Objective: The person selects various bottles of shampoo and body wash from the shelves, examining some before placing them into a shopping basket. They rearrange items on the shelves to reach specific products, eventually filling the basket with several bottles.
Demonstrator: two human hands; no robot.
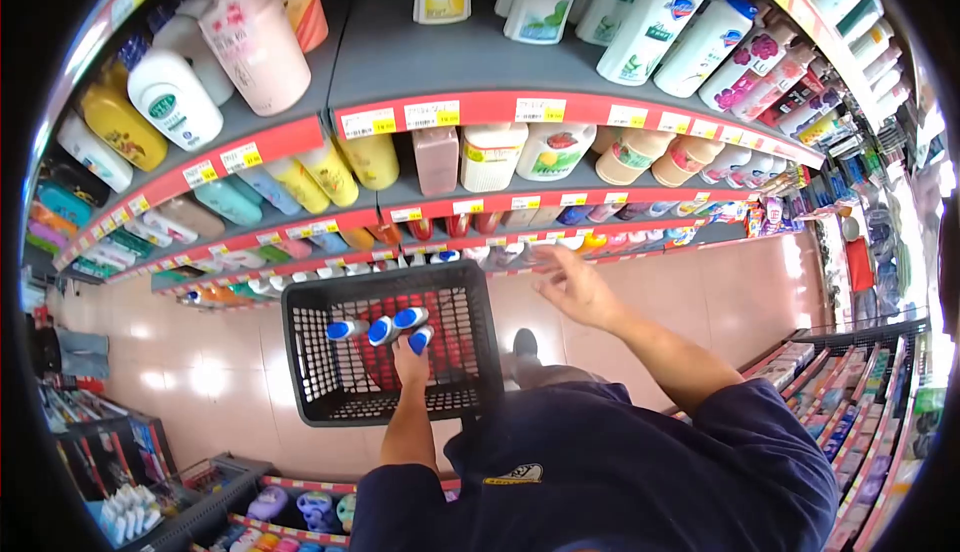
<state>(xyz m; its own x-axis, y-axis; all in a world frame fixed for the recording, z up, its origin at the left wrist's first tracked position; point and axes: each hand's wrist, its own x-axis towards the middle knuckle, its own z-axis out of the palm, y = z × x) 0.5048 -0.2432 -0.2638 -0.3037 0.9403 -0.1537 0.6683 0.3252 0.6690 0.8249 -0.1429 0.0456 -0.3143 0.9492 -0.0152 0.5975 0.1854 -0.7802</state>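
Between red-edged shelves (440,112) crowded with bottles, over a pale tiled floor (230,352), a shopper's left hand (411,357) is gripping blue-capped bottles (390,327) inside a black basket (340,392), while the right hand (572,287), fingers spread, is reaching toward the lowest shelf.

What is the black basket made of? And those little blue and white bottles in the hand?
The black basket looks like matte moulded plastic: its walls are a stiff open grid of holes. The blue-and-white bottles held over it by the left hand look like smooth, glossy plastic, since light glints off their rounded ends. From this far, that stays a guess.
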